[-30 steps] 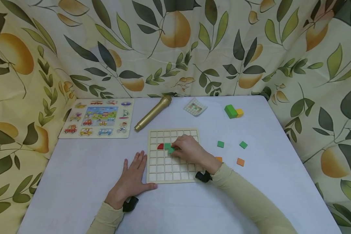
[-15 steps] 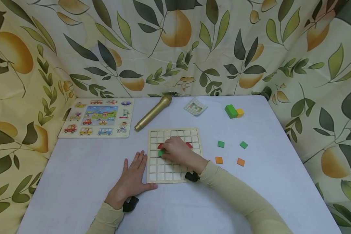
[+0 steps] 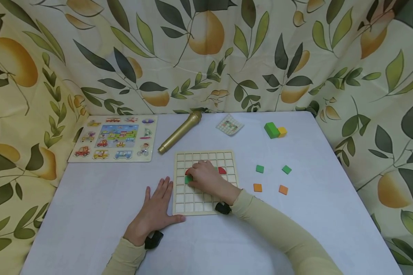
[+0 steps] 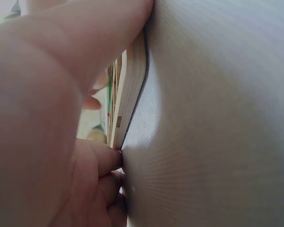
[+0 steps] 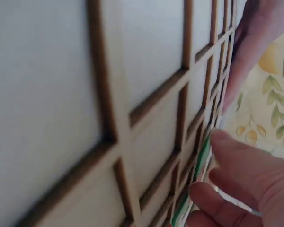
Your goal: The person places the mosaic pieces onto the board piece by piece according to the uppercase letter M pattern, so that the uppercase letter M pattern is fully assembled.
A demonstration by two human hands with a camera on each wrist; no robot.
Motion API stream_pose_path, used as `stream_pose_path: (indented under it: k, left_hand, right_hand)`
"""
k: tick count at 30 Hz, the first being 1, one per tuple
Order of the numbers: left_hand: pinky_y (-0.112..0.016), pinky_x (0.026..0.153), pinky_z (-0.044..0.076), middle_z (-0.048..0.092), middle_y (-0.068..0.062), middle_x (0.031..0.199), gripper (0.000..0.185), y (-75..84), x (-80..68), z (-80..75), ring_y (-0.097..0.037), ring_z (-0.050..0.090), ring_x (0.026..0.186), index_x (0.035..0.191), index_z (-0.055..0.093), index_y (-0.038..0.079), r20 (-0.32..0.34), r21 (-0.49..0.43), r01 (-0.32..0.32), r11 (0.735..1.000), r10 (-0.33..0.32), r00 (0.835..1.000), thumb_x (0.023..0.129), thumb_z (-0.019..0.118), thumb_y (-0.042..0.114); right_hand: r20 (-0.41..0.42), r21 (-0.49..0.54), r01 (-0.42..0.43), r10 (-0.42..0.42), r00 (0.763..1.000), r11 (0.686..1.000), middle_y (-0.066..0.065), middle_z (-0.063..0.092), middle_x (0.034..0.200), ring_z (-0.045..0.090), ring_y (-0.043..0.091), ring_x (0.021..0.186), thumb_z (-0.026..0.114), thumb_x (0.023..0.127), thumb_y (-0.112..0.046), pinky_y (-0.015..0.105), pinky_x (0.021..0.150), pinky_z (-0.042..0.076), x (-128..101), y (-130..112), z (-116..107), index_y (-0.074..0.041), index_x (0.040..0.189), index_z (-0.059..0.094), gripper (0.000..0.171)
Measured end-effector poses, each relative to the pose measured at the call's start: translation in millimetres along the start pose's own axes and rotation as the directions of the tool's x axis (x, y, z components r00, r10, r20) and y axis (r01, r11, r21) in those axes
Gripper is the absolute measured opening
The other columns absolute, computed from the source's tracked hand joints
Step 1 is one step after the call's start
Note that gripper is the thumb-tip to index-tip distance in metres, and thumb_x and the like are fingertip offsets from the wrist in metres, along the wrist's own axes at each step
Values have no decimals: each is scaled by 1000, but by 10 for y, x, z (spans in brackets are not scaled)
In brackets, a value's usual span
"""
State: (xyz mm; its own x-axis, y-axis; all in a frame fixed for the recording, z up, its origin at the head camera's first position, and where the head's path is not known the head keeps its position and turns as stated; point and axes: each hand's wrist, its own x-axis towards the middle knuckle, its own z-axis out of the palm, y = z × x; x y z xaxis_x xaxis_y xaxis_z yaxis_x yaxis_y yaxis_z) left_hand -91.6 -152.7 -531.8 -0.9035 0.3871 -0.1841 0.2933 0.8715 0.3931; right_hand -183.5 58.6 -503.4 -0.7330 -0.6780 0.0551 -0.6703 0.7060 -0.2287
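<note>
A wooden grid board [image 3: 192, 207] lies on the white table. My right hand [image 3: 202, 175] rests on its upper middle, fingertips curled on a green tile [image 3: 188, 178] at a cell near the left side. The tile's green edge [image 5: 204, 149] shows next to my fingers in the right wrist view. A red half-round piece [image 3: 221, 170] sits to the right of the hand, and another red piece [image 3: 187, 172] peeks out above the green tile. My left hand [image 3: 156, 204] lies flat on the table, thumb against the board's edge [image 4: 132, 90].
Right of the board lie two green tiles [image 3: 259, 169] [image 3: 286, 169] and two orange tiles [image 3: 257, 187] [image 3: 283, 190]. Further back are a green block [image 3: 271, 130], a yellow block [image 3: 282, 132], a pattern card [image 3: 230, 125], a gold microphone [image 3: 180, 131] and a vehicle puzzle [image 3: 115, 138]. Leaf-print curtains surround the table.
My right hand has carried the green tile leftward across the board and lowered it near the left columns, uncovering the red piece on the right. The left hand has stayed put.
</note>
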Motion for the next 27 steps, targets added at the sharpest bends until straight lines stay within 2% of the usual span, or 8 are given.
stream_pose_path:
  k: [5,8,11,14,21,24,27]
  left_hand:
    - [-63,110,-3,6,-14,161,122,-3,7,15,-29,-1,147,154,18,-2,-2,-12,5,1000,-5,1000,72,66,75]
    - [-63,110,-3,5,-13,162,123,-2,14,25,-29,-1,147,154,18,-2,-3,-14,8,1000,-8,1000,72,65,76]
    - [-63,110,-4,5,-13,162,124,-6,16,32,-28,-2,147,154,18,-2,-3,-16,14,1000,-14,1000,71,66,77]
    - [-63,110,-4,5,-13,161,124,-7,15,36,-28,-2,147,154,18,-2,-5,-19,17,1000,-17,1000,70,66,77]
    - [-63,110,-4,5,-13,162,125,-3,14,33,-29,-1,147,154,18,-2,-1,-14,12,1000,-12,1000,70,66,77]
    - [-63,110,-4,6,-13,162,124,-5,14,29,-29,-1,147,154,18,-2,-4,-9,10,1000,-10,1000,70,66,77]
    - [-63,110,-3,6,-13,162,124,-7,14,28,-29,-1,147,154,18,-2,-5,-6,7,1000,-7,1000,71,66,76]
  right_hand:
    - [-47,108,40,-35,998,993,1,68,95,57,19,87,76,87,-24,35,79,46,-106,97,-78,-10,108,73,26]
    - [-93,147,19,-5,996,989,3,68,97,56,20,88,74,89,-22,35,79,45,-251,238,-171,-7,108,73,24]
    - [-131,173,-51,74,989,984,5,68,99,56,21,90,73,90,-20,36,79,45,-438,437,-255,-4,107,73,24]
    - [-159,193,-147,179,971,970,7,68,99,56,24,93,73,90,-19,39,82,45,-654,677,-325,-2,107,72,24]
    - [-127,221,-386,419,899,895,13,66,107,53,32,103,70,92,-16,48,91,43,-1197,1167,-466,2,111,70,27]
    - [-126,211,-428,458,880,879,17,66,109,52,36,104,68,92,-14,50,91,42,-1373,1303,-490,4,111,70,26]
    - [-132,172,-443,467,874,880,20,66,109,53,38,102,69,91,-12,52,90,42,-1497,1392,-492,5,110,70,26]
